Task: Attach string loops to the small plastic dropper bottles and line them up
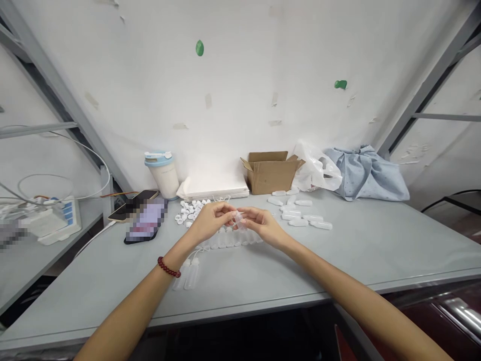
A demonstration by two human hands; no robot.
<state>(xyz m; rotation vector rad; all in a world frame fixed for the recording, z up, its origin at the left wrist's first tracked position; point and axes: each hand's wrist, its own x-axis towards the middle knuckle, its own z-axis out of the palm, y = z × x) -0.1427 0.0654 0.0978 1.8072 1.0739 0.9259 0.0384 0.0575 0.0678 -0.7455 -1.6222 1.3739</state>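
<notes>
A bottle (239, 220) is held above the table (376, 240), clamped between the fingertips of the left hand (211, 219) and the right hand (263, 224), over a row (229, 239) of others (caps (190, 209) are heaped just behind).

Plain grey desk (376, 250). White wall (263, 75), green blob (199, 48) up top, another (340, 84) right of it. Brown box (271, 175) in middle. White cup (164, 179), light blue lid (158, 158), left of box. Pale blue cloth (366, 173), tiny dots, right side. White bag (313, 170). Dark red bead bracelet (168, 268), lower left. Clear little bottle (239, 219), centre. White caps (191, 208).
</notes>
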